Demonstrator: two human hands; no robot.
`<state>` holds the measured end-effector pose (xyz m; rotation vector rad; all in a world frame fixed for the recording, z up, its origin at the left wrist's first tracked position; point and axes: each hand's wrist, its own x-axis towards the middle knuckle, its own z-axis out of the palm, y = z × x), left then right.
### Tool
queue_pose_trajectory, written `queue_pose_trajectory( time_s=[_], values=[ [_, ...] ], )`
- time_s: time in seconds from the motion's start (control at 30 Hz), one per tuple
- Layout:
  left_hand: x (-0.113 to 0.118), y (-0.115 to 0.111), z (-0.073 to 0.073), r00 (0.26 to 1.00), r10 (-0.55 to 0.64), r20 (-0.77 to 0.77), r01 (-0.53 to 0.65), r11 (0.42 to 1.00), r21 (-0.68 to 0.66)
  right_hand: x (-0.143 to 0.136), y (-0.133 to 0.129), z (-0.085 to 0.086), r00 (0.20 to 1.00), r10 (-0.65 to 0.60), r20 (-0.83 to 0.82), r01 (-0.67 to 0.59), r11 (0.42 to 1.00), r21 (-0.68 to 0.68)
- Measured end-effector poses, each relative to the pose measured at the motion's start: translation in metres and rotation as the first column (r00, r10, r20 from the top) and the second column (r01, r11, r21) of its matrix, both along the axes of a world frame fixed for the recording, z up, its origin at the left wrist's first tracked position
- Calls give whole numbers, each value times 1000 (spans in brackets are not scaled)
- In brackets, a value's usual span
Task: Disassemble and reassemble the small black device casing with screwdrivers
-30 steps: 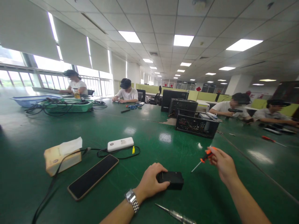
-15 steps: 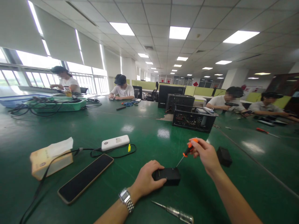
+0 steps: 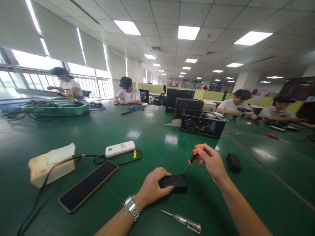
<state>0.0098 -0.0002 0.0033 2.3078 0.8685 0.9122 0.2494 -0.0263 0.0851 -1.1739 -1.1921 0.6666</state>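
Note:
On the green table lies a small black box [image 3: 176,183], gripped at its left end by my left hand [image 3: 156,186], thumb along the near side and fingers at the far side. An orange-and-black screwdriver [image 3: 193,156] is pinched in my right hand [image 3: 210,160]. It leans down to the left, and its tip meets the box's top near the far right corner. A clear-handled screwdriver [image 3: 183,223] rests on the table in front of the box. To the right of my right hand sits a second black block [image 3: 234,163].
Left of my hands lie a phone [image 3: 88,186], a white power bank [image 3: 120,149] with a black cable, and a tissue pack [image 3: 51,165]. Farther off stand an open computer case [image 3: 203,126] and a green basket [image 3: 59,109] of cables. Several people sit around the table.
The whole view has shifted slightly. Both hands keep their hold, and the screwdriver tip stays at the same spot on the black box.

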Motion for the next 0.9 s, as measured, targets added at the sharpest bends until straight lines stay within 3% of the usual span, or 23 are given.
queue_pose_trajectory(
  time_s=[0.23, 0.37, 0.57, 0.9],
  values=[
    [-1, 1, 2, 1000, -16, -25, 16, 1000, 2, -7, -10, 9, 997, 10, 73, -13, 999, 43],
    [-1, 2, 0, 999, -17, -27, 18, 1000, 11, -18, -18, 14, 993, 101, 62, -103, 994, 35],
    [0, 2, -2, 1000, -13, -26, 13, 999, 31, -29, -17, 8, 974, 188, 126, -186, 982, -30],
    [0, 1, 0, 999, -8, -42, 9, 1000, 13, -27, -19, 9, 975, 159, 156, -158, 987, -22]
  ],
)
